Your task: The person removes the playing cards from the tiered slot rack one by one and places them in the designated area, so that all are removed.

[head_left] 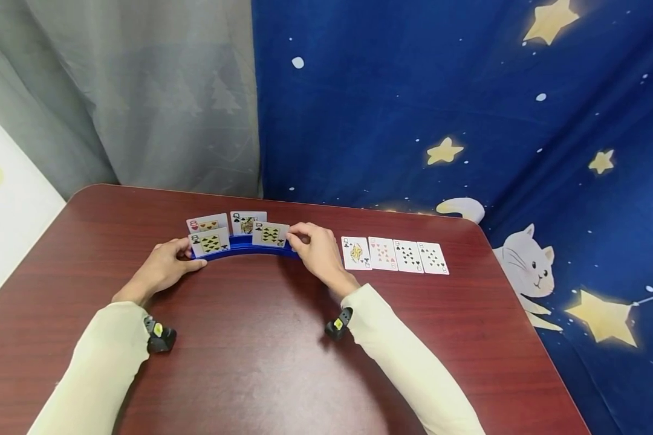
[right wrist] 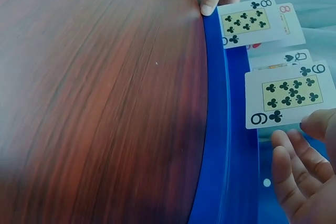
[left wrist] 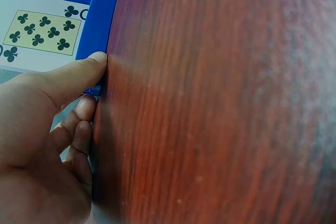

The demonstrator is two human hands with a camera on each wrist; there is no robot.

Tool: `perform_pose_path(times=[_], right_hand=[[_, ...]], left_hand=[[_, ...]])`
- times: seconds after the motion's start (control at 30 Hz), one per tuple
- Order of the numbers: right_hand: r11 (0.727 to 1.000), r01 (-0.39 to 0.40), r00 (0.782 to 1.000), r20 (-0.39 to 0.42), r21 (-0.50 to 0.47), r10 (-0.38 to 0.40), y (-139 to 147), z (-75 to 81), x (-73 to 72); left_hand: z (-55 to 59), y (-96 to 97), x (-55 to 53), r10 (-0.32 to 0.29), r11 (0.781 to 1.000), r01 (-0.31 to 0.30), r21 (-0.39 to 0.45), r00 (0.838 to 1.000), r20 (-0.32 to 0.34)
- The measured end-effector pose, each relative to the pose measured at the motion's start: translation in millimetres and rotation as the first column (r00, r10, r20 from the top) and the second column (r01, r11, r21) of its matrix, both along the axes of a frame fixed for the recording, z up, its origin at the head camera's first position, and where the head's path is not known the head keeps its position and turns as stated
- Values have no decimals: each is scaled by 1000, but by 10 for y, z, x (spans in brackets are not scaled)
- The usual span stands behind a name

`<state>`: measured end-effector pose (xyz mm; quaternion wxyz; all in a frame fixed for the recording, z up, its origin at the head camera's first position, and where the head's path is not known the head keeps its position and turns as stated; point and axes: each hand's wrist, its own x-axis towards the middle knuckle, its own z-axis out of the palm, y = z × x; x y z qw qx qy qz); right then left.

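Observation:
A curved blue card holder lies on the table. My left hand grips its left end, thumb along the front edge and fingers behind. Near that end stand the eight of clubs in front and the eight of hearts behind it. My right hand pinches the nine of clubs by its right edge, thumb on its face. This card stands at the holder's front row, partly covering the queen of spades behind it.
Right of the holder, a row of face-up cards lies on the reddish-brown table: a queen, a red card and two black-suited cards. A grey curtain and a blue star-patterned curtain hang behind the table.

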<state>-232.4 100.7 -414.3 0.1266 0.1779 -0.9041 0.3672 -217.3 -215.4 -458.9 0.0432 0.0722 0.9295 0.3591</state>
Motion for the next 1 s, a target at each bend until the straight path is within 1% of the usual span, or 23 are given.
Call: perform_pose_path(times=[0.17, 0.27, 0.37, 0.57, 0.8, 0.87, 1.0], right_hand=[[994, -38, 996, 71, -101, 45, 138, 9, 40], [989, -37, 992, 116, -141, 53, 229, 25, 70], [988, -21, 989, 140, -152, 43, 327, 41, 93], [986, 1, 985, 171, -165, 28, 519, 50, 124], [970, 39, 974, 224, -241, 17, 780, 17, 203], [968, 40, 974, 227, -247, 18, 857, 1, 225], [975, 21, 975, 220, -221, 29, 1008, -37, 254]], left_hand=[[-4, -2, 8, 3, 1000, -3, 1, 1000, 9], [-4, 1, 5, 2, 1000, -2, -2, 1000, -3], [-9, 5, -3, -1, 1000, 1, -7, 1000, -16], [-14, 3, -5, -1, 1000, 1, -13, 1000, -20], [-3, 16, 5, -6, 1000, 6, 7, 1000, 12], [2, 15, 7, -7, 1000, 7, 7, 1000, 2], [6, 9, 9, -6, 1000, 7, 1, 1000, -20]])
